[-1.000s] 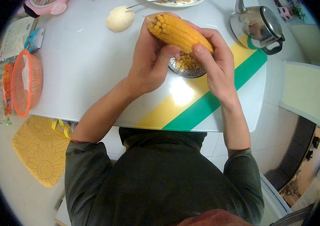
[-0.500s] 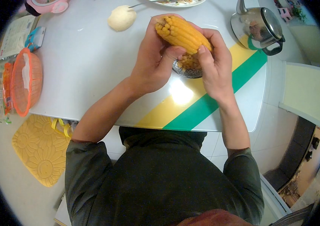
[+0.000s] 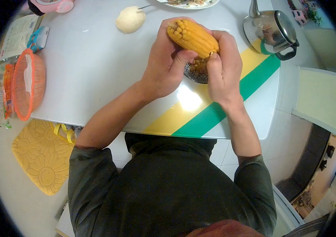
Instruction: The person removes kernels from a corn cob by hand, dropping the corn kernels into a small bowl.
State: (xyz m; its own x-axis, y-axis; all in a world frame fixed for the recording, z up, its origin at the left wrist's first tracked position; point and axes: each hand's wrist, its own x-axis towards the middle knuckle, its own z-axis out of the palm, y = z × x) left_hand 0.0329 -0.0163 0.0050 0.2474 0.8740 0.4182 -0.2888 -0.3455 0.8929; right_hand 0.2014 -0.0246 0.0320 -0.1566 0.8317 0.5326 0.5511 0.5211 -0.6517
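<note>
Above the bowl (image 3: pixel 195 79), the corn (image 3: pixel 193 37) slants, right end nearer the bowl; the left hand (image 3: pixel 164 70) cradles the farther end, the right hand (image 3: pixel 226 69) grips the nearer one, its thumb (image 3: pixel 214 66) against the kernels (image 3: pixel 209 48).

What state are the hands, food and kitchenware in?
Left hand: wrapped around corn cob
Right hand: gripping corn cob
Corn cob: raised, visible side mostly unstripped
Bowl: partly hidden, holding loose kernels
Pale bun: looks whole
Plate: cut off, food on it
Kettle: upright, lid on
Orange basket: something white inside
</note>
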